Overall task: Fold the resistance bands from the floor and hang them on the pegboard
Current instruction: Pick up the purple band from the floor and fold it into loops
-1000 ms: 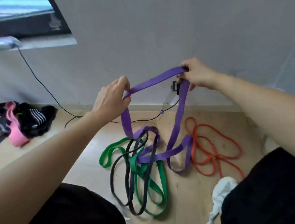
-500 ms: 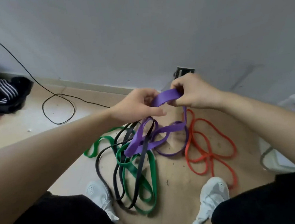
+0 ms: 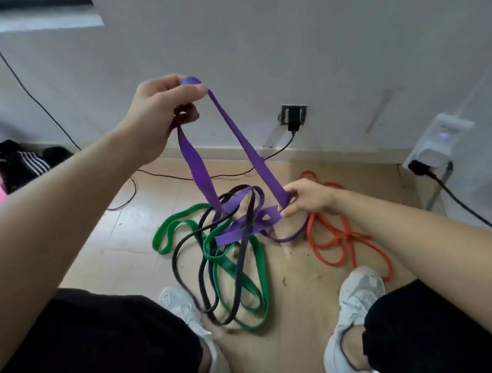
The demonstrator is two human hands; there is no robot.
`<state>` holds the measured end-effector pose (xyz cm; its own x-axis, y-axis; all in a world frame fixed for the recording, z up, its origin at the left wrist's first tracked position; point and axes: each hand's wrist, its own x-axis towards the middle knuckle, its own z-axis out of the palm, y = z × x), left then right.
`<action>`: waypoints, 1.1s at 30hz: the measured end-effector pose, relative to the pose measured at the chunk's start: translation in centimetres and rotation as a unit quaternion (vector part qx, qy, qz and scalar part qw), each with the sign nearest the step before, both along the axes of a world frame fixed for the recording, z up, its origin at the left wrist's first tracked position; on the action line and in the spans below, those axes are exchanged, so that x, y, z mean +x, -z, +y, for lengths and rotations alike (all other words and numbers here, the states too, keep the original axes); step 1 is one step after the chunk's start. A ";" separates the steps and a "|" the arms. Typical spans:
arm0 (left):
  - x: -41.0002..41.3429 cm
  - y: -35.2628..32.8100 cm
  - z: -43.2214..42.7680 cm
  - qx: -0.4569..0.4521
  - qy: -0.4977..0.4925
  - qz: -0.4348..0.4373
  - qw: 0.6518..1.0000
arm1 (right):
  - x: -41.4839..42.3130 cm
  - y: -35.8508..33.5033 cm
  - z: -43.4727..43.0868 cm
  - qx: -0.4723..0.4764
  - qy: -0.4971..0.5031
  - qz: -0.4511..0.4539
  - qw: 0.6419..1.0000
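Left hand (image 3: 162,104) raised high before the wall, arm stretched forward, fingers closed around a fold of the purple band (image 3: 197,166), two strands hanging down from the grip. Right hand (image 3: 307,197) low near the floor, arm reaching down and forward, fingertips pinched on the same purple band where the right strand arrives. Rest of the purple band lying tangled over the black band (image 3: 239,263) and green band (image 3: 230,268) on the floor (image 3: 119,243). Orange band (image 3: 343,237) just right of the tangle, beside the right hand.
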<state>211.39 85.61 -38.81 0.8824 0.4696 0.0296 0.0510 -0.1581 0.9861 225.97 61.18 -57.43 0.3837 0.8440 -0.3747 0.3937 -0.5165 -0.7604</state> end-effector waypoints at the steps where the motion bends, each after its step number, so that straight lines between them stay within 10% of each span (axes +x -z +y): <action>1: -0.2 -0.3 -0.1 -0.003 -0.003 -0.009 1.000 | -1.4 1.4 0.0 0.006 0.008 0.021 1.000; 7: -1.7 0.5 -0.7 0.009 -0.035 0.009 0.999 | -8.0 9.4 -1.0 -0.023 0.062 0.055 0.996; 12: -2.1 2.7 -0.6 0.024 -0.045 0.042 0.998 | -5.7 11.5 -2.9 -0.070 0.134 -0.085 0.985; 21: -2.0 5.1 3.1 0.110 0.012 0.204 0.973 | 6.5 -2.7 -2.6 0.009 0.256 -0.287 0.923; 33: 0.3 12.7 -1.3 0.352 0.112 0.303 0.879 | 8.2 -26.1 -1.1 0.404 0.325 0.054 0.853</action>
<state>211.71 84.31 -51.49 0.9041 0.3356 -0.2644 0.4229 -0.7906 0.4429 234.15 60.10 -31.34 0.8690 0.4658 0.1672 0.1297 0.1118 -0.9852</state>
